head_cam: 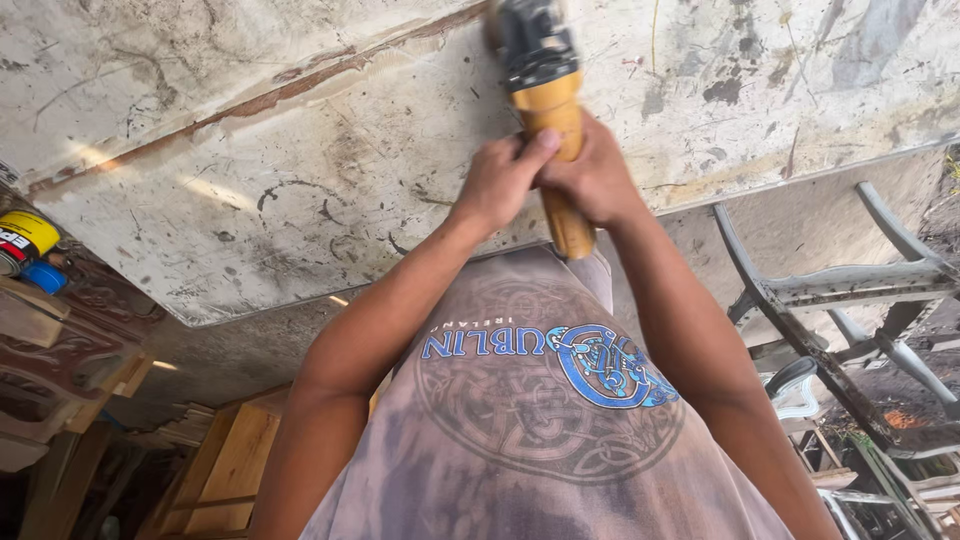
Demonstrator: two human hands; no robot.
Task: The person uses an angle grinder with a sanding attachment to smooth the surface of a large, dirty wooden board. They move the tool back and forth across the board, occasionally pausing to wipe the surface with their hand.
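Note:
Both my hands grip the yellow body of an angle grinder [548,105]. My left hand [500,180] wraps it from the left and my right hand [597,182] from the right, fingers touching each other. The grinder's black head [530,40] is at the top edge, pressed to a large, stained whitish panel [300,150] that has a brownish seam running across it. The disc itself is blurred and partly out of frame. The yellow handle's tail sticks out below my hands, over my printed grey shirt.
A yellow can [25,240] and a blue cap [45,277] sit at the far left above carved wooden furniture [60,350]. Light wooden boards [235,465] stand at the lower left. A grey metal frame [830,290] stands at the right.

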